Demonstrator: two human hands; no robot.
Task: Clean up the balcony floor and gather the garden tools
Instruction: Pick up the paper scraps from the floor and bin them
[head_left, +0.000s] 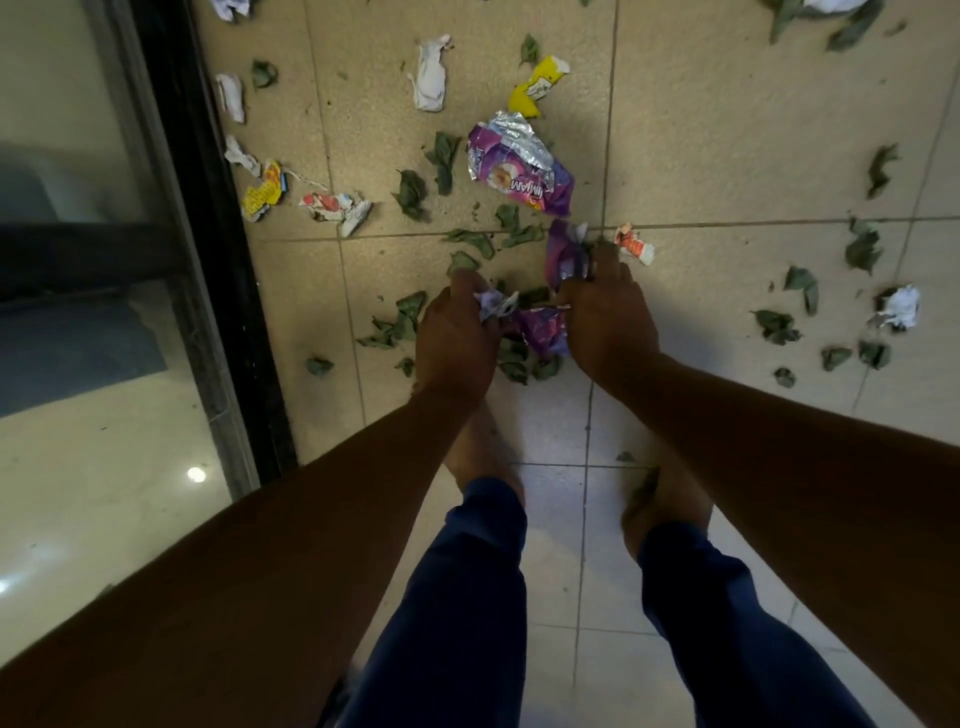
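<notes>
Person bent over, both arms reaching straight down past bare feet to the tiled floor. Left hand curled round a crumpled scrap; right hand pinches purple wrapper pieces. Risk: full fists could drop scraps while grabbing more; dry leaves may crumble. Farther out: big purple wrapper, yellow wrapper, white paper. No garden tools visible.
</notes>
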